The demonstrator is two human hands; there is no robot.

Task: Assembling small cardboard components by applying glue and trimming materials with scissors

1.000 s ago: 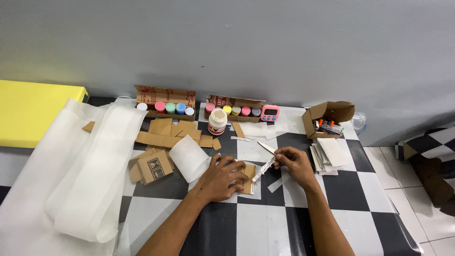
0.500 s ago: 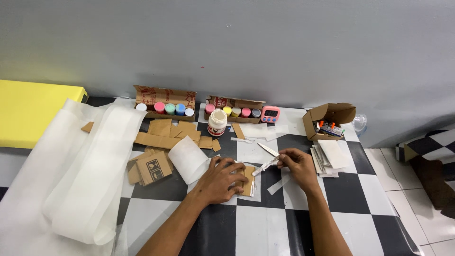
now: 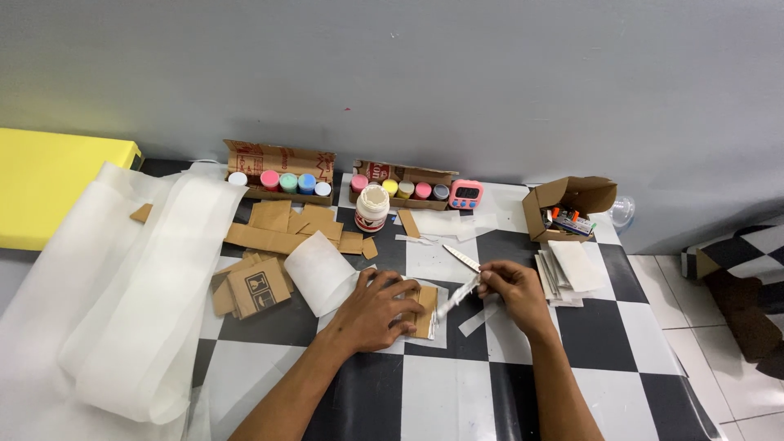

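My left hand (image 3: 377, 311) presses flat on a small cardboard piece (image 3: 425, 309) wrapped in translucent white paper, on the black-and-white checkered floor. My right hand (image 3: 513, 287) pinches a thin white strip (image 3: 457, 296) that runs down to the piece's right edge. A second loose strip (image 3: 478, 319) lies under that hand. A craft knife (image 3: 462, 259) rests just beyond the fingers.
A white glue bottle (image 3: 371, 207) stands behind the work. Two cardboard trays of paint pots (image 3: 280, 181) (image 3: 406, 189), a pink timer (image 3: 466, 194), an open box (image 3: 567, 210), cardboard scraps (image 3: 282, 229), a paper stack (image 3: 570, 269) and large translucent sheets (image 3: 131, 294) surround me. A yellow block (image 3: 49, 180) sits far left.
My right hand has shifted slightly and pulled the white strip away from the cardboard piece. The left hand stays pressed on the piece.
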